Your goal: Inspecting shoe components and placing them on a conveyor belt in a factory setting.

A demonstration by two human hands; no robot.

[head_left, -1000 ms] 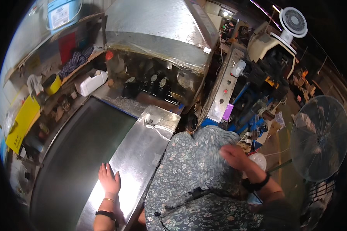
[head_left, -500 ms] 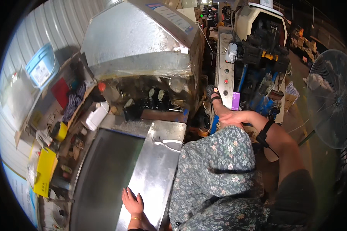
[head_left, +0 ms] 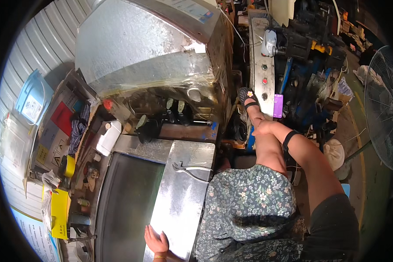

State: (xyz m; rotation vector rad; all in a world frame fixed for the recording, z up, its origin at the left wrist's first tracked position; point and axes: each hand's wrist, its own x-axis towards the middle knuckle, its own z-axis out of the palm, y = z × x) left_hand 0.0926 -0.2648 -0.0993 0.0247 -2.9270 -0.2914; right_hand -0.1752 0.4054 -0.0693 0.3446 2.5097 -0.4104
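Observation:
My left hand (head_left: pixel 156 240) lies flat with fingers spread on the near end of a shiny sheet-metal plate (head_left: pixel 183 187). Pliers (head_left: pixel 191 169) with pale handles rest on the far part of that plate, apart from the hand. My right hand (head_left: pixel 263 128) sits on my raised leg just above the knee, fingers curled, holding nothing; a black band is on its wrist. My lap is covered by a floral cloth (head_left: pixel 249 205). My foot wears a sandal (head_left: pixel 248 97) near the grey control panel (head_left: pixel 263 74).
A big sheet-metal machine hood (head_left: pixel 144 48) stands ahead, with dark tooling (head_left: pixel 174 114) under it. Left of the plate lies a dark conveyor surface (head_left: pixel 126 201). A white jug (head_left: pixel 108 138), cups and a yellow box (head_left: pixel 60 207) line the left shelf. A floor fan (head_left: pixel 382 109) stands at right.
The view has swung down and left. My right hand came down from mid-air onto my raised leg. My left hand stays flat on the plate, now nearer the bottom edge.

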